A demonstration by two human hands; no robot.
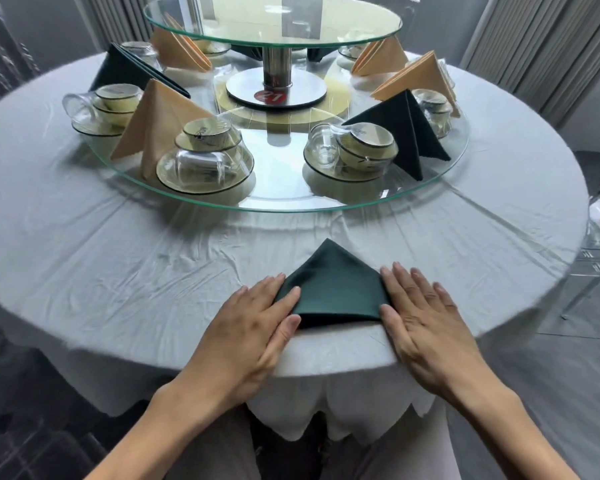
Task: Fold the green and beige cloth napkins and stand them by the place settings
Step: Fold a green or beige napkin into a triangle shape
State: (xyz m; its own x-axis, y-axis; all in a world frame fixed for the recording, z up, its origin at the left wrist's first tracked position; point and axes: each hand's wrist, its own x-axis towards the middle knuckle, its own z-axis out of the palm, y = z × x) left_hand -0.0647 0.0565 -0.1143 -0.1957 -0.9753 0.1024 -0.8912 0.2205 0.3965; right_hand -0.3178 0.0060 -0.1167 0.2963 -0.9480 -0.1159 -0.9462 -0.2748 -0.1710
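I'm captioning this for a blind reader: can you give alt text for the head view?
Both hands, left hand and right hand, press flat on a folded green napkin at the near table edge; finished napkins stand by place settings on the glass turntable.

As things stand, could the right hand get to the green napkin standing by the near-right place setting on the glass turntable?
Probably yes. The right hand lies flat at the edge of the flat green napkin, holding nothing, and only bare tablecloth lies between it and the standing green napkin near the turntable's rim.
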